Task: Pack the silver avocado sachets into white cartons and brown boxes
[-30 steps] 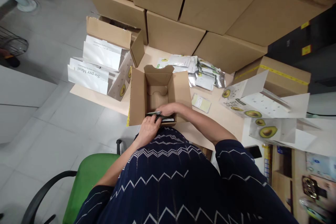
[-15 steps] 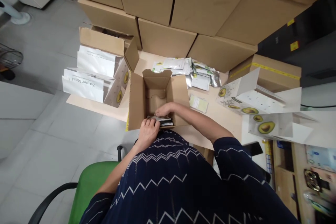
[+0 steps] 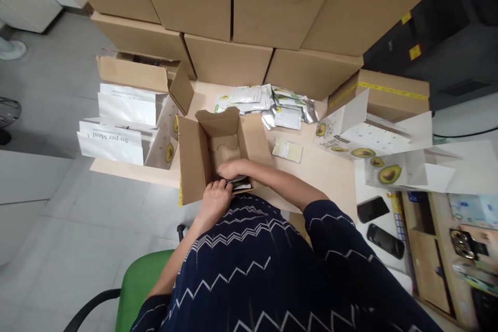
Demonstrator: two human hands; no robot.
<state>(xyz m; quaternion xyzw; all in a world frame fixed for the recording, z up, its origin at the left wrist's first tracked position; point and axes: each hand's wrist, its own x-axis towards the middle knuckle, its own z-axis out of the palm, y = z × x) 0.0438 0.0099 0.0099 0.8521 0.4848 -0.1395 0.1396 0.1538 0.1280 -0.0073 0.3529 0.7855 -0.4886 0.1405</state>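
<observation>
An open cardboard box [image 3: 190,158] stands at the table's near edge, against my body. Several flat pouches [image 3: 241,183] are packed upright along its near inner wall. My left hand [image 3: 217,198] is closed over the box's near left rim, its fingertips beside the pouches. Inside the box, my right hand [image 3: 230,168] is just above the pouches with its fingers curled; what they hold, if anything, is hidden.
Silver and white pouches [image 3: 288,116] lie piled behind the box. A small pale-green packet [image 3: 288,150] is to its right. Printed avocado cartons [image 3: 342,137] stand open on the right, white cartons [image 3: 112,140] on the left. Large cardboard boxes [image 3: 229,65] line the back. Two phones [image 3: 386,241] lie right.
The view has shifted, bringing both phones into fuller sight. My right hand has shifted slightly left within the box, showing more of the pouches' tops. My left hand stays at the rim.
</observation>
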